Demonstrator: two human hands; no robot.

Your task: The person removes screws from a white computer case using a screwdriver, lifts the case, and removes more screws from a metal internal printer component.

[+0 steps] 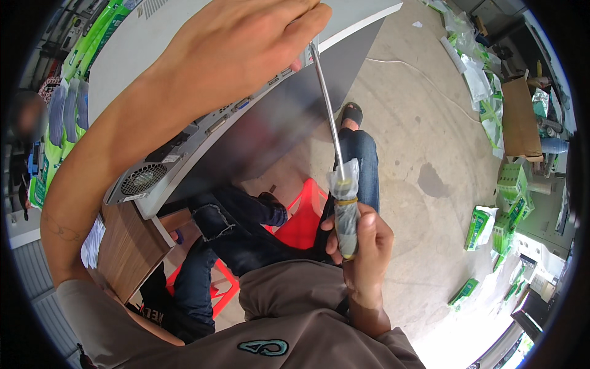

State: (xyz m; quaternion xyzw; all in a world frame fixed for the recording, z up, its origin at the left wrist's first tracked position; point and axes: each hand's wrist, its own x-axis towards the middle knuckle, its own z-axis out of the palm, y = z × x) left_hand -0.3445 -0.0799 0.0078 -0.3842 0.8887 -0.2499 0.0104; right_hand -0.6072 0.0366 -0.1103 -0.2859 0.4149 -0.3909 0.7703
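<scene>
Right hand (362,246) clenched round plastic-wrapped handle of long steel-shaft screwdriver (335,154). Left hand (246,43) curled at shaft tip, steadying it against back edge of grey flat display panel (203,132) tilted on wooden table (126,246). Screw hidden; progress unclear, driving apparently underway.

1. The person wears a brown-grey shirt (295,307) with short sleeves.
2. The shirt has a small teal and black curly mark (264,348) on the front.
3. Both arms are bare from the sleeve down.
4. The left arm (67,230) has a small dark line drawing, like a tattoo, near the elbow.
5. The left hand (239,43) and right hand (362,246) wear no gloves, rings or watch.
6. The legs wear dark blue jeans (246,240) with a torn patch at one knee.
7. One foot wears a black sandal (351,114).
</scene>
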